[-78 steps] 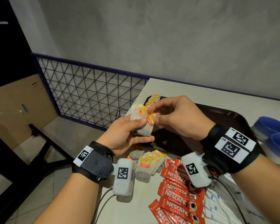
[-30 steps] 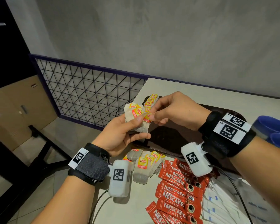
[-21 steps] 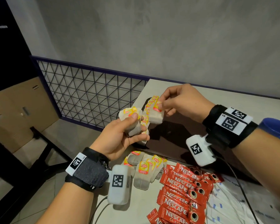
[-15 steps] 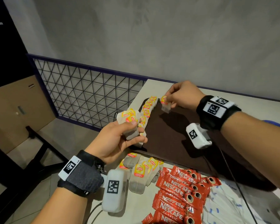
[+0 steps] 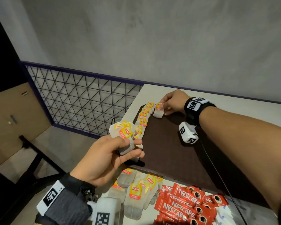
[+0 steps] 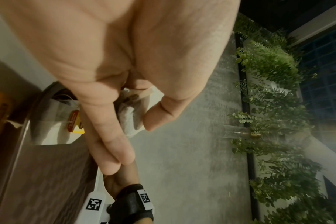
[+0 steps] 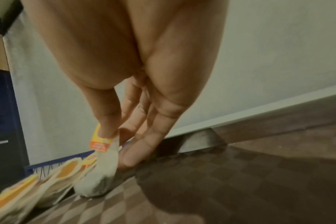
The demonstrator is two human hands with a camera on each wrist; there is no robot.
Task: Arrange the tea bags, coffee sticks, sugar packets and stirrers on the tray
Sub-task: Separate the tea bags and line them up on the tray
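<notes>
the task is judged barely begun: only a row of tea bags (image 5: pixel 143 118) is laid along the left edge of the brown tray (image 5: pixel 177 153). one tea bag (image 5: pixel 159 110) is pinched by the right hand (image 5: pixel 173 101) at the tray's far end, beside that row. a bunch of tea bags (image 5: pixel 123 135) is gripped in the left hand (image 5: pixel 107 158). more tea bags (image 5: pixel 136 195), coffee sticks (image 5: pixel 183 203) and white packets (image 5: pixel 224 215) are left on the surface before the tray.

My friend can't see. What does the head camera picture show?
A person's right hand sets a white paper tea bag with a yellow tag at the far end of a dark brown tray, beside a row of tea bags. The left hand holds a bunch of tea bags.
</notes>
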